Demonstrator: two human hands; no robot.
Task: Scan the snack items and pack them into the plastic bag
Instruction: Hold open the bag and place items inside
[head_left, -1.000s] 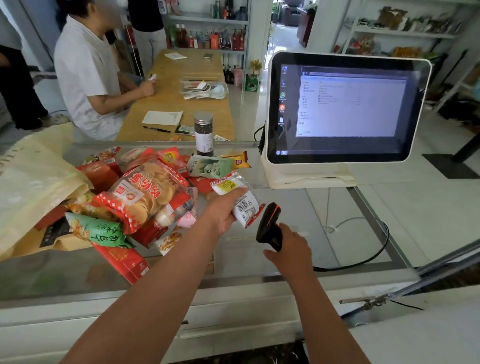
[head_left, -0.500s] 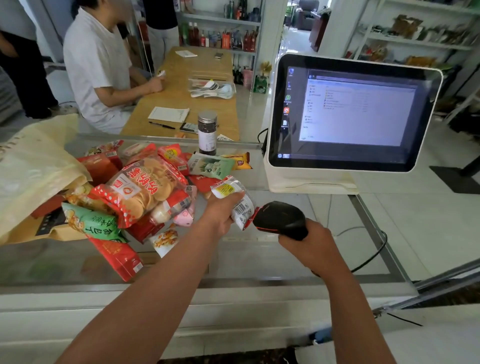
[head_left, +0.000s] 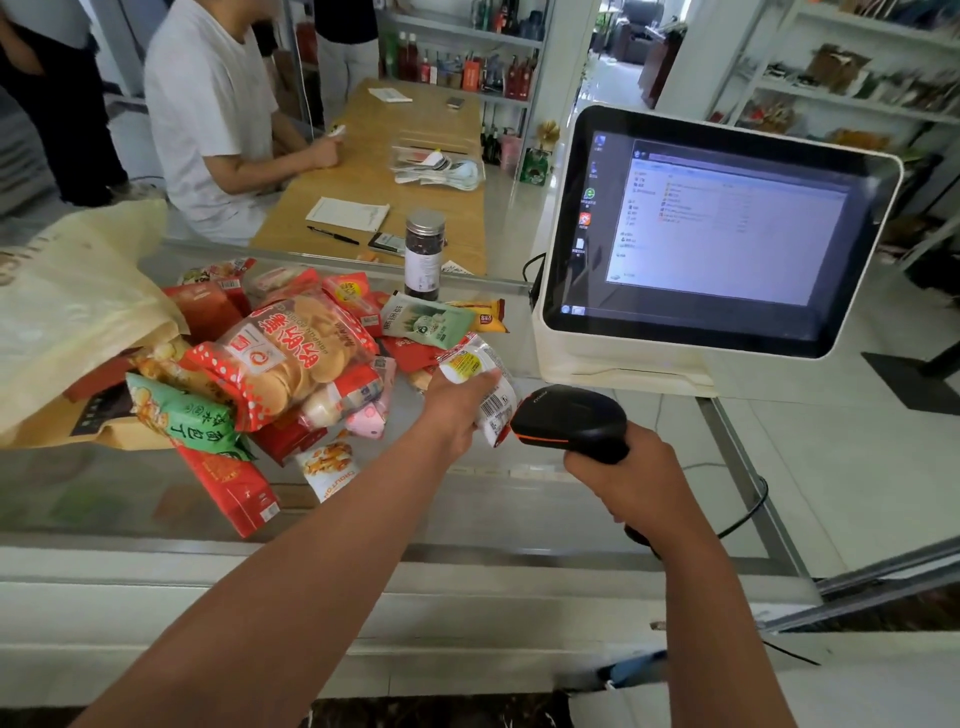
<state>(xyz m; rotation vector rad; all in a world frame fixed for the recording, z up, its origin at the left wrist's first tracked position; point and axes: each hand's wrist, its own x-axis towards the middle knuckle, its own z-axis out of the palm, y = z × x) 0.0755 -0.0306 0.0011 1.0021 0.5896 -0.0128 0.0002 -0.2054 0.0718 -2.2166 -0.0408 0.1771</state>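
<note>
My left hand grips a small white snack packet with a yellow label and a barcode, held above the glass counter. My right hand grips a black handheld scanner with an orange stripe. The scanner's head sits right against the packet's barcode. A heap of snack packs in red, green and clear wrappers lies on the counter to the left. A pale yellow plastic bag lies at the far left, partly over the heap.
A checkout screen stands at the right of the counter, its cable trailing down. A dark jar stands behind the heap. Beyond the counter a person in a white shirt sits at a wooden table. Shelves line the back.
My right hand raised the scanner and turned its head leftward until it met the packet's barcode. My left hand kept holding the packet nearly still.
</note>
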